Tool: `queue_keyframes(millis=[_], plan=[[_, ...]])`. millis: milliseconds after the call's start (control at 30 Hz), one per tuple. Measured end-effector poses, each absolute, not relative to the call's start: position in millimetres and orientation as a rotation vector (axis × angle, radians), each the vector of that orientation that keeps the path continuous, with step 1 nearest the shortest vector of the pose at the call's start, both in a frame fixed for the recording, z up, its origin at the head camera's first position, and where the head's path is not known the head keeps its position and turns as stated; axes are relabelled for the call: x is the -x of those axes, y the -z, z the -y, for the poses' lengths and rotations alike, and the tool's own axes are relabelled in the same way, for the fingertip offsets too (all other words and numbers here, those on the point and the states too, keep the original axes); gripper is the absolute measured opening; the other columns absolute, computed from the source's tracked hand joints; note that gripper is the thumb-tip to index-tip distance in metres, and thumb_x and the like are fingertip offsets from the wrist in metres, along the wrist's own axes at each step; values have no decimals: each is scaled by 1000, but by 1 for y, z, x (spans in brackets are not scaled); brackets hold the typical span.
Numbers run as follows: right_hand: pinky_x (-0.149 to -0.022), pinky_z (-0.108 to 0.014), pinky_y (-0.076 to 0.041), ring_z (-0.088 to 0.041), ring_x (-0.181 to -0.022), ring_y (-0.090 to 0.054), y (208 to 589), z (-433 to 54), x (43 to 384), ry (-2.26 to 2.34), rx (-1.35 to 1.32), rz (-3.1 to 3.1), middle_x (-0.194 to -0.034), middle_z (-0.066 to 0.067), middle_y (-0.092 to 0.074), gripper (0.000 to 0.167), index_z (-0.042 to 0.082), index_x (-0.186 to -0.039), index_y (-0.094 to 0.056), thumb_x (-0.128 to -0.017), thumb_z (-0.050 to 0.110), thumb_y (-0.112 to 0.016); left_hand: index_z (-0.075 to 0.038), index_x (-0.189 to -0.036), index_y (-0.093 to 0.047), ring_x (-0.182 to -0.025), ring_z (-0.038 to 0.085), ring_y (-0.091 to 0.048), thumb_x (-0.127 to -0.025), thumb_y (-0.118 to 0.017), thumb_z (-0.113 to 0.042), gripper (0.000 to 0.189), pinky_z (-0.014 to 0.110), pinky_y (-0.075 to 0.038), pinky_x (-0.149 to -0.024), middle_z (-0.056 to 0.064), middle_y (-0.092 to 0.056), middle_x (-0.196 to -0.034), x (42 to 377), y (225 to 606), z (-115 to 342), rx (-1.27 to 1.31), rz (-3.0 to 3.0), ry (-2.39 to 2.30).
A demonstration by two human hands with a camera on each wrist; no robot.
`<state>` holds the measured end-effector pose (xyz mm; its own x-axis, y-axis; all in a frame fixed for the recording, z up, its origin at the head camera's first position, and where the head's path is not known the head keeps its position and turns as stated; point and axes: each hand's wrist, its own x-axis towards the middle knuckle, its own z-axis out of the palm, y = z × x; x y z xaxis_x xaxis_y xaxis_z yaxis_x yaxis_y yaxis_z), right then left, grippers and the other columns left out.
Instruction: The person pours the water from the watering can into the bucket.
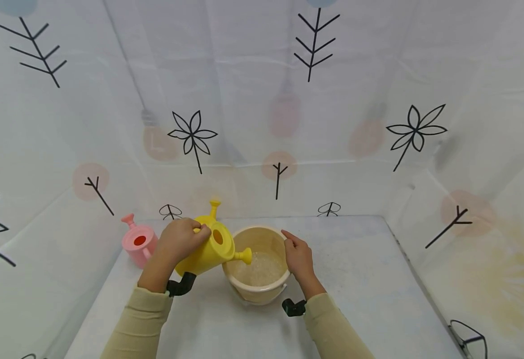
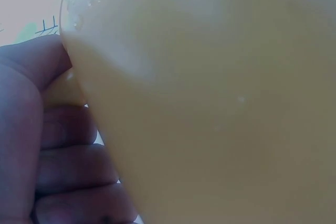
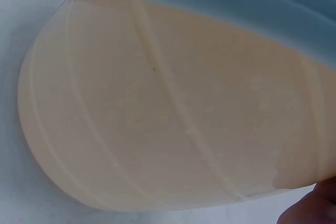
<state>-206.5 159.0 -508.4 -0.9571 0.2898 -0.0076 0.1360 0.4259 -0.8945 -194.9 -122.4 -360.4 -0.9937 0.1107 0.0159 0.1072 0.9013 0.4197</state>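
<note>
My left hand [image 1: 183, 239] grips the handle of a yellow watering can [image 1: 205, 257], its fingers curled round the handle in the left wrist view. The can is tipped to the right, and its spout end [image 1: 245, 256] hangs over the opening of a cream bucket [image 1: 257, 294]. Bubbly water [image 1: 262, 267] lies inside the bucket. At the bucket's right rim, my right hand [image 1: 299, 257] holds the edge. In the right wrist view the bucket wall [image 3: 173, 108] fills most of the picture, with part of the hand at the lower right corner.
Behind the left hand stands a second yellow watering can [image 1: 215, 207], mostly hidden. A pink watering can [image 1: 140, 240] sits at the table's left. A white table [image 1: 356, 279] bears everything, with a patterned cloth [image 1: 244, 99] behind and at both sides.
</note>
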Motion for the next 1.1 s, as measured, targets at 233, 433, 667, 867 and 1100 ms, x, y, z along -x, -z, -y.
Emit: queue_keyframes(millis=[233, 433, 667, 867, 1100], plan=[[-71, -29, -45, -22, -95, -60, 508, -160, 206, -1554, 370, 2527, -128, -7, -64, 43, 28, -131, -61, -94, 27, -38, -11, -57, -49, -61, 20, -46, -87, -49, -37, 40, 29, -34, -55, 4, -45, -61, 195, 359, 121, -161, -3039, -669], [-74, -30, -47, -21, -97, -60, 507, -160, 207, -1568, 384, 2528, -130, -6, -63, 43, 28, -130, -62, -95, 27, -38, -11, -56, -49, -60, 20, -46, -87, -48, -36, 41, 29, -34, -55, 3, -44, -60, 195, 358, 121, -191, -3051, -653], [-71, -29, -47, -21, -93, -60, 508, -160, 207, -1560, 374, 2528, -127, -7, -65, 43, 27, -130, -62, -95, 27, -38, -11, -56, -52, -62, 20, -47, -87, -49, -37, 40, 29, -35, -56, 4, -47, -60, 195, 357, 119, -165, -3041, -645], [-68, -28, -46, -21, -93, -60, 508, -160, 207, -1559, 381, 2521, -128, -7, -65, 44, 26, -130, -62, -94, 27, -38, -10, -58, -54, -63, 21, -48, -87, -49, -38, 40, 29, -36, -57, 5, -51, -63, 195, 356, 118, -145, -3030, -637], [-67, -29, -45, -23, -93, -60, 508, -160, 206, -1569, 373, 2522, -126, -8, -66, 43, 26, -131, -61, -95, 27, -37, -11, -58, -55, -62, 20, -47, -87, -49, -37, 39, 29, -35, -55, 4, -49, -61, 196, 357, 119, -177, -3038, -648]])
